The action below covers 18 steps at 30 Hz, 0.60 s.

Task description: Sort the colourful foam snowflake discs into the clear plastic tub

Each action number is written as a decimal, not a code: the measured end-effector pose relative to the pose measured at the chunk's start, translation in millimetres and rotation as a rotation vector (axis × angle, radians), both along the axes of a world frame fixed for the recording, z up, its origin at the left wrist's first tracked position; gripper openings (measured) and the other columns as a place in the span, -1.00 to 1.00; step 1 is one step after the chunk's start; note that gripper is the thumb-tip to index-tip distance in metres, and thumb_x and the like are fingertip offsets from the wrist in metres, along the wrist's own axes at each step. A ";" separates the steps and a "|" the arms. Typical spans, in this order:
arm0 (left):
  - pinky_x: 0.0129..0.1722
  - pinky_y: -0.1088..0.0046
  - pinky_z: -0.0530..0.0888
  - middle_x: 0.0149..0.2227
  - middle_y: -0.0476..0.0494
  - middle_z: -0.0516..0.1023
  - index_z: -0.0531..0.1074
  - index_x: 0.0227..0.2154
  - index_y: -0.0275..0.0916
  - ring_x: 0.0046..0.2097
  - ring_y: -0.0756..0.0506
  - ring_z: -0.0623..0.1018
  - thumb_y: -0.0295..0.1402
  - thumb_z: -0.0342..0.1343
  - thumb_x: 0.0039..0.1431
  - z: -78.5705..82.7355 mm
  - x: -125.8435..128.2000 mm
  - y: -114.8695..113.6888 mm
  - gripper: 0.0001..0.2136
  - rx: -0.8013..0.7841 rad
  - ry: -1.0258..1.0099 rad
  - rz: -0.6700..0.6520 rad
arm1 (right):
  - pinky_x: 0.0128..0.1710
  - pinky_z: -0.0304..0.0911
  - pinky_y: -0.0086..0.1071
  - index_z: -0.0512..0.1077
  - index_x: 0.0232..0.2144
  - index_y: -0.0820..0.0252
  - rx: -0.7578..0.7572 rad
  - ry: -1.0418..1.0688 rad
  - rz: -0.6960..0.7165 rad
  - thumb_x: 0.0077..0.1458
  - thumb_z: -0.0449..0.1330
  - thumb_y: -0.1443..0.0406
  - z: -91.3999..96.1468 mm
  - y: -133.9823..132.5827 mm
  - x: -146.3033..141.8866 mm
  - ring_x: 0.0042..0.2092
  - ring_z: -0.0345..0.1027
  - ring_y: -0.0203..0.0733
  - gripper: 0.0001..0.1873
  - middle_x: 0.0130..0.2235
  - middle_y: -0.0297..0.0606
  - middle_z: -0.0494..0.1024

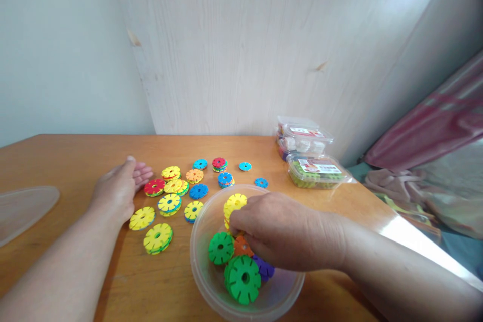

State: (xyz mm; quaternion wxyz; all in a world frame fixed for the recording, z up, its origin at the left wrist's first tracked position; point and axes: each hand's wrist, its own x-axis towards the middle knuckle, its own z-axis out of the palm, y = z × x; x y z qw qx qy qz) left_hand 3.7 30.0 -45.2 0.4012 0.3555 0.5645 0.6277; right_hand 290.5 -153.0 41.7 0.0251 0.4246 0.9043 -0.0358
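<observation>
My right hand (275, 226) reaches into a round clear plastic tub (198, 282), its fingers closed on a small stack of yellow notched discs (234, 205). Beneath it in the tub lie green notched discs (243, 279), an orange disc (243, 246) and purple discs (264, 267), partly hidden by the hand. On the table, my left hand (118, 188) rests on its edge, fingers stretched out and holding nothing. Its fingertips are close to a red notched disc (154, 187). Small stacks of yellow discs (157, 238) and blue discs (198, 191) spread between the two hands.
Clear lidded boxes (302, 136) are stacked at the back right, with a box of green pieces (319, 173) before them. A translucent lid (26, 211) lies at the left. The wooden table (86, 156) meets a pale wall; pink fabric (433, 115) hangs on the right.
</observation>
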 end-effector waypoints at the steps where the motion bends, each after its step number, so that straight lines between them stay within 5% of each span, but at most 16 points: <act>1: -0.32 0.53 0.50 -0.41 -0.16 0.55 0.42 -0.40 -0.35 -0.35 0.00 0.58 -0.29 0.04 0.26 0.1 0.0 -0.1 -0.78 0.000 0.001 -0.002 | -0.44 0.06 -0.36 0.46 -0.34 0.15 0.003 0.010 0.000 0.17 0.09 0.34 -0.3 0.4 0.8 -0.33 0.35 -0.21 -0.87 -0.35 -0.27 0.56; 18: -0.32 0.54 0.49 -0.41 -0.14 0.55 0.41 -0.40 -0.35 -0.37 0.01 0.58 -0.33 0.05 0.25 2.2 2.0 -1.5 -0.81 -0.013 -0.007 0.010 | -0.37 0.13 -0.37 0.46 -0.25 0.16 -0.045 0.046 -0.013 0.13 0.12 0.38 3.7 0.5 1.2 -0.27 0.38 -0.19 -0.85 -0.29 -0.26 0.57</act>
